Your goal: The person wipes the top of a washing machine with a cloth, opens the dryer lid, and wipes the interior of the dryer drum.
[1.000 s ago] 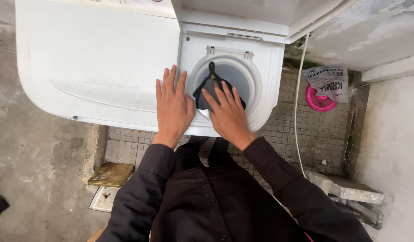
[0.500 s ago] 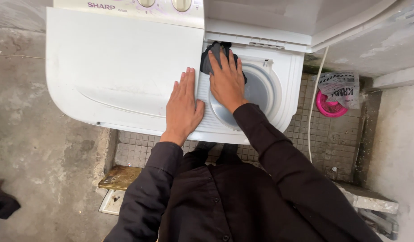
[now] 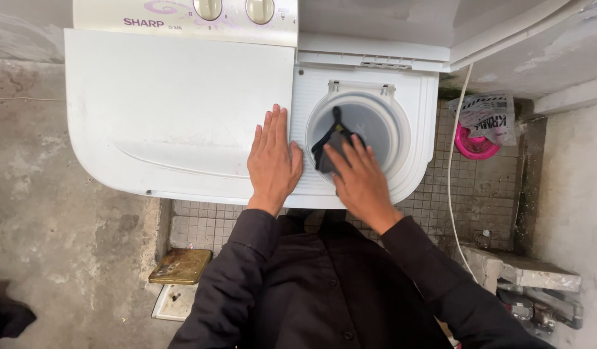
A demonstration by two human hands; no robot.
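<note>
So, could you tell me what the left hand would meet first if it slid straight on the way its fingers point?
The left hand lies flat on the white lid; straight ahead is bare lid, then probably the control panel.

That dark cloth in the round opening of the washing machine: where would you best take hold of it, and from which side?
Probably by the thin strap of the dark cloth, which stands up clear toward the far side of the round opening. Come straight down from above, since the rim rings it on every side. The right hand already lies over its near bulk; the left hand rests flat on the white lid.
</note>
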